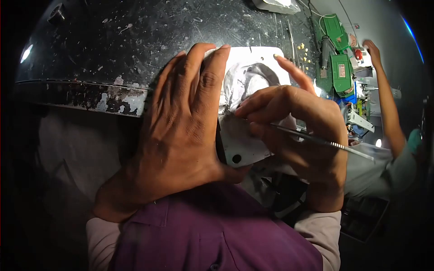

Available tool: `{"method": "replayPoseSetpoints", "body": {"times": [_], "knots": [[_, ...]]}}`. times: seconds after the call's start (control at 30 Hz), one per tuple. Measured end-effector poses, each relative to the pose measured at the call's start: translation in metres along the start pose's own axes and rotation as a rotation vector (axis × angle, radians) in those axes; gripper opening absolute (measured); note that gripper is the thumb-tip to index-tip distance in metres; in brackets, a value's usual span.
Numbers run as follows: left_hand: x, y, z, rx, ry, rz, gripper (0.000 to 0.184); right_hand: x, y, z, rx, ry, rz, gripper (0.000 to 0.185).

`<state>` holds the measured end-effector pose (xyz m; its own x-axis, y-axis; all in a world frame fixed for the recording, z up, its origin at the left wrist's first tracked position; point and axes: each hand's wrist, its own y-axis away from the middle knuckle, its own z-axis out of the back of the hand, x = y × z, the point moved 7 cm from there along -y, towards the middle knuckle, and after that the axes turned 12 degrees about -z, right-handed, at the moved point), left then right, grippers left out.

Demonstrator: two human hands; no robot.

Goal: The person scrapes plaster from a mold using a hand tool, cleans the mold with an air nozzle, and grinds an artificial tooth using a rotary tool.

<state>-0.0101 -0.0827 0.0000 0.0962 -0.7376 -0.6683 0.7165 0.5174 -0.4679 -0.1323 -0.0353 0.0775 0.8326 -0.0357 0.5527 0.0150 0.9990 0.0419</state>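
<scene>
A pale metal casting (242,140) with a round recess and a small dark hole near its lower corner lies at the bench edge. My left hand (183,122) grips it from the left, fingers stretched along it toward the far edge and thumb at the near corner. In my right hand (307,119) is a slim metal tool (337,145) with a ringed shaft, pinched like a pen. Its working tip is hidden by my fingers, which are beside the recess. The right little finger sticks out over the casting's far right corner.
The black, scratched bench (135,40) has a chipped front edge (113,101). A small metal cylinder (56,13) stands far left. Green bins (341,72), a thin rod (290,40) and yellowish crumbs (303,46) lie right. Another person's arm (386,99) reaches in at far right.
</scene>
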Motion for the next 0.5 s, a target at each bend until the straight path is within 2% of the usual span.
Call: {"method": "replayPoseSetpoints", "body": {"times": [0.1, 0.17, 0.23, 0.3, 0.37, 0.43, 0.5], "knots": [[-0.001, -0.004, 0.002, -0.026, -0.014, 0.01, 0.136, -0.006, 0.002, -0.003, 0.062, -0.13, -0.011, 0.013], [0.001, -0.003, 0.001, -0.037, 0.003, 0.025, 0.135, -0.007, 0.009, -0.002, -0.048, -0.139, 0.004, 0.013], [0.0, -0.002, 0.001, -0.064, -0.004, -0.023, 0.134, -0.001, 0.008, -0.001, -0.037, -0.062, 0.028, 0.013], [0.0, -0.002, 0.001, -0.084, 0.01, -0.043, 0.131, 0.019, 0.005, -0.005, 0.018, 0.235, 0.164, 0.015], [0.0, -0.002, 0.002, -0.085, 0.043, -0.031, 0.129, 0.025, 0.003, -0.004, 0.013, 0.285, 0.196, 0.016], [0.002, -0.001, -0.002, -0.097, -0.007, -0.034, 0.129, 0.037, 0.008, -0.012, 0.058, 0.532, 0.334, 0.017], [0.004, 0.0, -0.004, -0.103, -0.054, -0.041, 0.129, 0.033, 0.017, -0.016, -0.01, 0.501, 0.405, 0.014]]}}
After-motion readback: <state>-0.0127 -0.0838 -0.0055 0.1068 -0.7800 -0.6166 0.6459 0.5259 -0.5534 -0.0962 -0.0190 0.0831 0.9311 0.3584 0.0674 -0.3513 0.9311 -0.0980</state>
